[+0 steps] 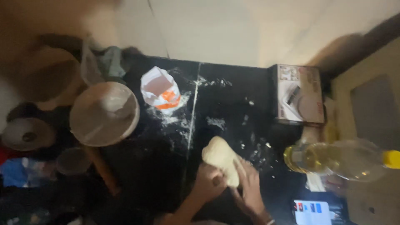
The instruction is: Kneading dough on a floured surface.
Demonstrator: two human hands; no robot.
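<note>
A pale lump of dough (221,157) lies on the black, flour-dusted countertop (233,100), near its front. My left hand (208,183) grips the dough's near left end, fingers curled into it. My right hand (250,183) presses on the dough's right side, fingers spread over it. Both wrists enter from the bottom edge.
A round bowl with flour (104,113) sits at the left, an open white and orange flour bag (160,88) behind it. A cardboard box (299,93) stands at the right. A plastic oil bottle (337,158) lies on its side, a lit phone (312,211) below it. Clutter fills the far left.
</note>
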